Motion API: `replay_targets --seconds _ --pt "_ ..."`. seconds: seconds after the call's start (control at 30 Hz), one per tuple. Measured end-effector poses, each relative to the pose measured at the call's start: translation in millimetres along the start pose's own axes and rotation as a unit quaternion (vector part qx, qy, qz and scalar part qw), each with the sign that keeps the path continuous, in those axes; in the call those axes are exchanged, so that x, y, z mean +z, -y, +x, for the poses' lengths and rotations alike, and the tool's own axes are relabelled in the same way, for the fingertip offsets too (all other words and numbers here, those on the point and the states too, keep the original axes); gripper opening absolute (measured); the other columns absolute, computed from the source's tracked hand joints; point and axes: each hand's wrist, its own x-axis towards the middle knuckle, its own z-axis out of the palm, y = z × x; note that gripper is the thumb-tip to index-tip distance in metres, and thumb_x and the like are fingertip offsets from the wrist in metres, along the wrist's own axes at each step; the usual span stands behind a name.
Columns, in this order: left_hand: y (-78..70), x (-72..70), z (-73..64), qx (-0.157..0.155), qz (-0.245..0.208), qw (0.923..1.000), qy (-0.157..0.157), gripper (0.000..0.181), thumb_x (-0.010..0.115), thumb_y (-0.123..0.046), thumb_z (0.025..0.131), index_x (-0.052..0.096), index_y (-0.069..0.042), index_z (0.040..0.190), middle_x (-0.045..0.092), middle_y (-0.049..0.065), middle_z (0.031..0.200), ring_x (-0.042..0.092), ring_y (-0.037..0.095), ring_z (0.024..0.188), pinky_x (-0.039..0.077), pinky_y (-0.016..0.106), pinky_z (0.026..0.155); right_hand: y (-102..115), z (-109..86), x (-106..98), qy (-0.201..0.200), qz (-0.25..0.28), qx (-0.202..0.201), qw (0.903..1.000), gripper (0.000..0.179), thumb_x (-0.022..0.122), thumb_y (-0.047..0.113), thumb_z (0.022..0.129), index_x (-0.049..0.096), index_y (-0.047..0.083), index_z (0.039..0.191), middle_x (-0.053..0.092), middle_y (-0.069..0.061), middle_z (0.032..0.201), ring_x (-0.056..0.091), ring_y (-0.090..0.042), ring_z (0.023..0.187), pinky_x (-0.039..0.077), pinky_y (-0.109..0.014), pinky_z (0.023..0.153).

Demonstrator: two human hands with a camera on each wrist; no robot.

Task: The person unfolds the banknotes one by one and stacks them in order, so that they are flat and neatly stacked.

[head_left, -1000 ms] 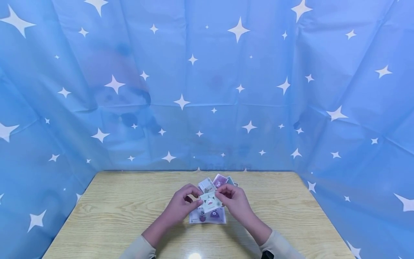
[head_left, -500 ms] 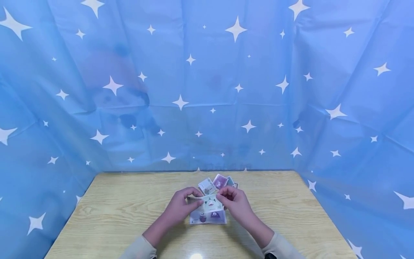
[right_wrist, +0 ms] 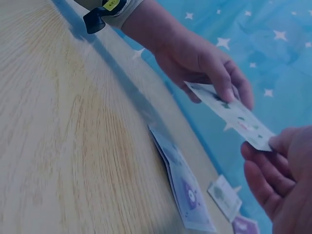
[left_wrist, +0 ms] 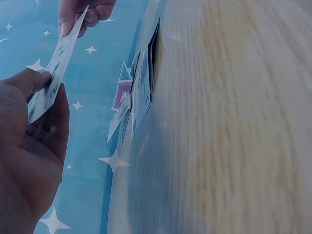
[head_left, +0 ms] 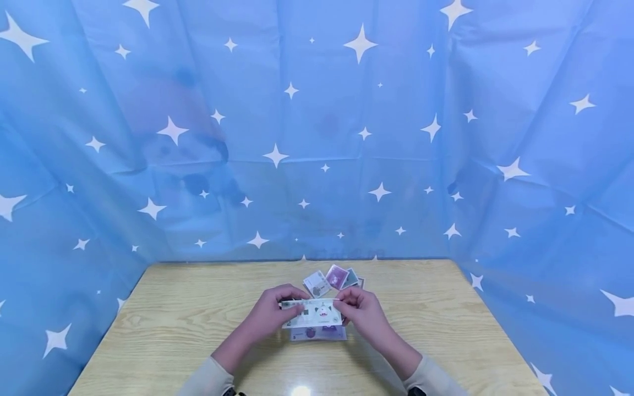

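Observation:
A pale green play banknote with a cartoon face is stretched out flat between both hands, above the table. My left hand pinches its left end between thumb and fingers, as the left wrist view also shows. The right end is pinched by my right hand. Beneath it a purple banknote marked 5 lies on the table, partly covered in the head view; the right wrist view shows layered edges under this purple note.
Behind the hands lie a whitish folded note, a magenta note and a teal one, fanned out. The wooden table ends at a blue star-patterned curtain.
The green note, showing only a short section before, now shows its full length. My left hand has shifted slightly left along it; the right hand has hardly moved.

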Motion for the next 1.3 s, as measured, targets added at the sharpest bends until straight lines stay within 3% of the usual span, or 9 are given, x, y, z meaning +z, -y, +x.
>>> replay_targets --seconds 0.17,0.4,0.57,0.77,1.07,1.3 --pt "2.9 -3.3 -1.7 -0.008 -0.002 0.9999 0.006 0.021 0.080 -0.014 0.102 0.083 -0.019 0.122 0.077 -0.005 0.120 0.070 0.024 0.115 0.060 0.033 0.091 -3 -2.1 -3 -0.006 -0.006 0.002 1.0000 0.006 0.075 -0.003 0.100 0.072 0.000 0.104 0.077 -0.017 0.092 0.067 -0.017 0.069 0.061 -0.028 0.063" --pt "10.7 -2.2 -3.4 -0.010 0.040 0.9992 0.000 0.022 0.082 -0.011 0.099 0.084 -0.022 0.118 0.077 -0.010 0.113 0.067 0.018 0.101 0.056 0.031 0.085 -10 -5.4 -8 -0.005 -0.027 0.000 0.9996 0.008 0.077 -0.002 0.099 0.071 -0.002 0.104 0.076 -0.017 0.091 0.066 -0.016 0.069 0.062 -0.030 0.063" --pt "18.1 0.9 -2.8 -0.008 0.061 0.9979 0.018 0.021 0.083 -0.011 0.099 0.084 -0.021 0.116 0.075 -0.010 0.109 0.066 0.015 0.095 0.057 0.030 0.080 -19 -5.4 -9 -0.005 -0.063 -0.005 0.9980 0.012 0.079 -0.002 0.097 0.071 -0.005 0.105 0.070 -0.009 0.088 0.062 -0.012 0.068 0.062 -0.031 0.062" --pt "22.8 3.0 -0.2 -0.011 0.075 0.9968 0.027 0.020 0.083 -0.010 0.098 0.085 -0.017 0.116 0.075 -0.010 0.107 0.067 0.014 0.093 0.059 0.030 0.079 -30 -3.5 -7 -0.005 -0.077 -0.025 0.9967 0.013 0.080 -0.005 0.094 0.072 -0.002 0.103 0.069 -0.009 0.089 0.059 -0.011 0.067 0.060 -0.029 0.061" --pt "25.0 6.4 2.5 -0.001 0.151 0.9876 0.044 0.022 0.086 -0.005 0.094 0.085 -0.011 0.115 0.070 -0.010 0.098 0.061 0.006 0.084 0.055 0.027 0.074 -44 1.0 -4 0.010 -0.195 -0.057 0.9792 0.017 0.082 -0.002 0.095 0.075 0.012 0.100 0.069 0.005 0.086 0.062 -0.010 0.077 0.055 -0.025 0.069" --pt "24.1 8.7 6.8 -0.008 0.192 0.9797 0.057 0.019 0.087 -0.007 0.093 0.085 -0.015 0.110 0.069 -0.011 0.097 0.060 0.006 0.086 0.055 0.029 0.077 -47 3.6 -3 0.018 -0.228 -0.064 0.9713 0.016 0.082 -0.002 0.096 0.075 0.012 0.100 0.068 0.007 0.086 0.062 -0.008 0.078 0.056 -0.025 0.069"
